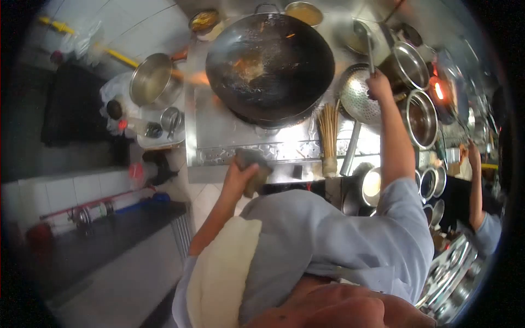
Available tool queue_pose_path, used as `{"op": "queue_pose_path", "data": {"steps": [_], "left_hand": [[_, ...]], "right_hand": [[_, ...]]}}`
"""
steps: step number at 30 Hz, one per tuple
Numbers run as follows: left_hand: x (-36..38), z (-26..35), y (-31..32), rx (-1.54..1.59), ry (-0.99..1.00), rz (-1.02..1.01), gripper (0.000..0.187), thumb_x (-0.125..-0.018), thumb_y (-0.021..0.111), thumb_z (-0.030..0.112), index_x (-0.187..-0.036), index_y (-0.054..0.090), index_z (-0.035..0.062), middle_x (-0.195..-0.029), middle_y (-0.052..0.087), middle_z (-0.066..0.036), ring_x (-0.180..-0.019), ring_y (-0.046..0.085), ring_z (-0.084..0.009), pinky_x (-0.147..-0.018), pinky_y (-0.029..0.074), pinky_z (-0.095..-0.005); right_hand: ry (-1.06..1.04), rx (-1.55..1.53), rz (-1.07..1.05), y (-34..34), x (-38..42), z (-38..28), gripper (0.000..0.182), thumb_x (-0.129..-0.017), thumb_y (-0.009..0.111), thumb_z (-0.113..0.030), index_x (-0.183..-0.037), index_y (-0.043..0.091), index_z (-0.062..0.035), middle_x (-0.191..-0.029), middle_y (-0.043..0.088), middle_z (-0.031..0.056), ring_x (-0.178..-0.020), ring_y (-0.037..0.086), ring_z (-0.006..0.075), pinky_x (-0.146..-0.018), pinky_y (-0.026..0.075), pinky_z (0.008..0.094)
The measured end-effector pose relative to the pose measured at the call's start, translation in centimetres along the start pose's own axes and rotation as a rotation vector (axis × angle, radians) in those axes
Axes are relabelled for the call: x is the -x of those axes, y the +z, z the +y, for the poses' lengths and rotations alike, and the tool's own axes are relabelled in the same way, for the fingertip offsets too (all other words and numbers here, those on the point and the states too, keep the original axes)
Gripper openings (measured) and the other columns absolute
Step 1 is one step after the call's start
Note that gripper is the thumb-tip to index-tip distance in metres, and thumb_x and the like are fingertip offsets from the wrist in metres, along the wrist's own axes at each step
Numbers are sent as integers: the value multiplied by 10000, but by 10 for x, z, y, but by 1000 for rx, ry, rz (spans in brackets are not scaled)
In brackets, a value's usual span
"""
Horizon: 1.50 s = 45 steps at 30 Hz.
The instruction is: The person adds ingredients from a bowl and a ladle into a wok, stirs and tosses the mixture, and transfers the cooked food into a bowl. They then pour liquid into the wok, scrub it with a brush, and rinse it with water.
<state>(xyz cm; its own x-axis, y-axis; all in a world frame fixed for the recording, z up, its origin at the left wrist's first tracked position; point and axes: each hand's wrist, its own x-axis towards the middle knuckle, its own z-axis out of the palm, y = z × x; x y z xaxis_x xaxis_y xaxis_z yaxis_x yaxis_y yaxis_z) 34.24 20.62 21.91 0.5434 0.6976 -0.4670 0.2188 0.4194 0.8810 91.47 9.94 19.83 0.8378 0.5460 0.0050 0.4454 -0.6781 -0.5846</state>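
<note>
My right hand (379, 86) is closed around the handle of a ladle (371, 48), whose bowl end points to the back of the stove. Just below that hand lies a perforated strainer (361, 94) with its long handle toward me. My left hand (238, 176) grips a folded dark cloth (254, 170) at the stove's front edge. A large black wok (270, 68) sits on the burner, with a flame at its left side. Apart from a wet sheen and a few small bits, little shows inside it. A bamboo brush (328, 136) lies between the wok and strainer.
Metal pots (420, 117) crowd the right side of the steel stove (219, 128). A big pot (150, 81) stands left of the flame. Two bowls (304, 13) sit behind the wok. Another person's arm (476, 183) reaches in at far right, near a glowing burner (439, 87).
</note>
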Motion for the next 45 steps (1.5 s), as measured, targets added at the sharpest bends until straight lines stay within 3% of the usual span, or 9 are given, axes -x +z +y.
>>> {"op": "queue_pose_path", "data": {"steps": [2,4,10,20,26,35,40,42,45], "left_hand": [[35,-8,-16,-233,-31,81,463,-886,700,174,-1268,525,-20,-1135,639,-134,-1027,635,-230,-887,526,-350],[63,-23,-24,45,-132,142,443,-883,682,148,-1263,533,-23,-1148,640,-137,-1029,636,-226,-891,525,-345],[76,-22,-25,258,-175,336,440,-876,656,102,-1275,525,-28,-1162,638,-144,-1010,638,-226,-890,525,-342],[11,5,-9,199,-119,89,430,-895,653,113,-1281,524,-25,-1159,634,-127,-1019,627,-213,-879,520,-333],[23,-8,-11,112,-131,130,423,-894,671,126,-1270,534,-10,-1153,637,-124,-1005,630,-211,-887,517,-336],[84,-41,-56,-115,-114,366,445,-866,725,164,-1252,565,10,-1119,671,-115,-1021,649,-208,-890,527,-334],[64,-50,-65,106,-71,309,454,-867,717,164,-1256,552,-1,-1120,662,-123,-999,650,-220,-871,537,-342],[47,-43,-63,151,-52,304,453,-868,714,160,-1255,548,-4,-1120,658,-125,-990,650,-220,-864,540,-343],[40,-33,-62,244,-33,252,480,-850,728,171,-1254,541,-9,-1108,656,-117,-940,655,-212,-836,543,-338]], "right_hand": [[-121,314,-288,51,-121,89,175,-826,620,-166,-845,643,7,-596,577,89,-474,547,213,-459,445,354],[458,-549,-350,17,-94,-3,184,-832,622,-176,-682,595,-73,-539,524,59,-427,496,186,-419,401,310],[589,-1426,-452,-46,-93,-6,93,-881,630,-179,-859,577,-106,-718,600,2,-560,531,98,-430,381,226],[248,-773,-474,-183,35,-54,155,-850,615,-152,-981,604,-70,-715,563,-7,-461,474,85,-391,376,214],[141,22,-376,-85,-58,-30,77,-852,598,-126,-828,610,-53,-549,497,37,-394,467,158,-391,409,309],[606,-1542,-299,-34,-143,-44,195,-886,609,-137,-709,535,-99,-552,546,-21,-450,538,108,-402,465,186],[440,-975,-485,-90,-123,-138,120,-884,639,-162,-832,596,-63,-728,635,18,-551,551,73,-402,413,165],[311,-1227,-716,-124,-116,-133,139,-879,652,-167,-805,591,-66,-693,593,-3,-527,510,65,-404,405,167],[404,-1273,-537,-133,-93,-134,119,-881,630,-130,-787,581,-76,-663,551,-14,-510,483,65,-411,406,194]]}}
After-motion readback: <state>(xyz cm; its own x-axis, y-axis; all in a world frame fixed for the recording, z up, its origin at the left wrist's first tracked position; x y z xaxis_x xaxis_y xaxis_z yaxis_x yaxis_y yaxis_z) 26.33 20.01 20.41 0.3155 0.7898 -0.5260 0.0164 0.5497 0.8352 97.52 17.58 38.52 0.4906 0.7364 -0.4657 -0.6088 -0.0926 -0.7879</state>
